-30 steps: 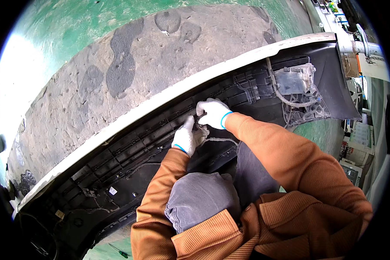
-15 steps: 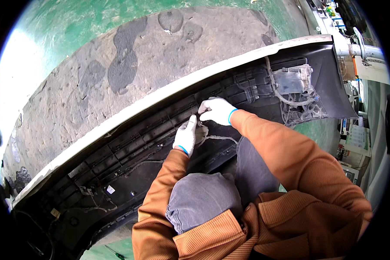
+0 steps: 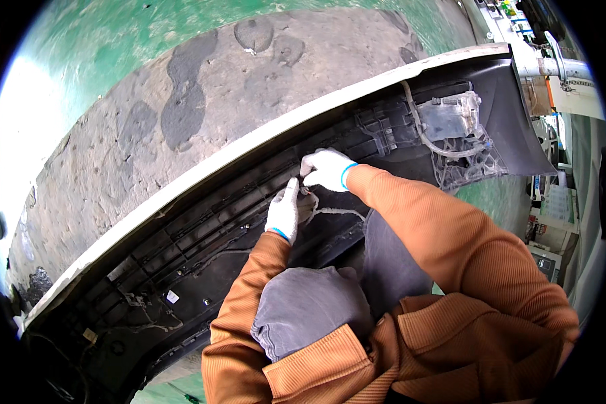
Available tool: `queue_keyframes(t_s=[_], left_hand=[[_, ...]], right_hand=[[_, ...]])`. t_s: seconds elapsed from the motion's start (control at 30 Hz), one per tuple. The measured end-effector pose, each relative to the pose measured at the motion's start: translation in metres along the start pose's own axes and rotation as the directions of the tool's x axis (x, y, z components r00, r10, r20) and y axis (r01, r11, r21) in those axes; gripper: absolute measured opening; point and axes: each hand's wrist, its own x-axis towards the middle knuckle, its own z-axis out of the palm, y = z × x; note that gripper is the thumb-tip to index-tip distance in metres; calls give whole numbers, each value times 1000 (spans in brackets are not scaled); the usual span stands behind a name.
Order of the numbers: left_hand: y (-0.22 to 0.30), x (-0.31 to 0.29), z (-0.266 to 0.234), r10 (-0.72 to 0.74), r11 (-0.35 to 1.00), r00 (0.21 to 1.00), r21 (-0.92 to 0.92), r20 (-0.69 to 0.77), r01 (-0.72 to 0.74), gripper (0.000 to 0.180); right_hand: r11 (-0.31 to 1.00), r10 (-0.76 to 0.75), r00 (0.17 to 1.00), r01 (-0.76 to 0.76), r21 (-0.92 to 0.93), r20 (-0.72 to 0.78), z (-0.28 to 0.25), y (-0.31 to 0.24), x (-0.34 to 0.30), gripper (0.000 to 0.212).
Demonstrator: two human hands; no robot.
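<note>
A long, white-edged bumper (image 3: 239, 195) lies slantwise, its ribbed black inside showing; a pale cable (image 3: 343, 212) runs over it.

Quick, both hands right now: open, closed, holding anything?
Left hand: partly curled beside the pale cable; whether it grips it cannot be told.
Right hand: fingers curled inward; anything held is hidden.

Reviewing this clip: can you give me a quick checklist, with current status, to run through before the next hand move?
1. Hands covered: ok; left hand and right hand are both gloved in white.
2. Hands over the black panel: ok, close together near its middle.
3. Pale cable well away from left hand: not ok, it runs right up beside it.
4. Secure hold: cannot tell; what either hand grips is hidden or too small.
5. Grey-clad legs clear of the panel: cannot tell; they overlap it in view.
</note>
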Motion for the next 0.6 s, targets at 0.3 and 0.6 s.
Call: queue_keyframes(t_s=[0.3,0.6], left_hand=[[-6,-10,12,144,990,989,10,-39,-144,42],[-11,-10,21,189,980,972,82,-139,-179,44]], right_hand=[[998,31,999,-29,-51,29,-3,-4,4,27],[982,72,988,-46,-184,139,-14,-19,8,29]])
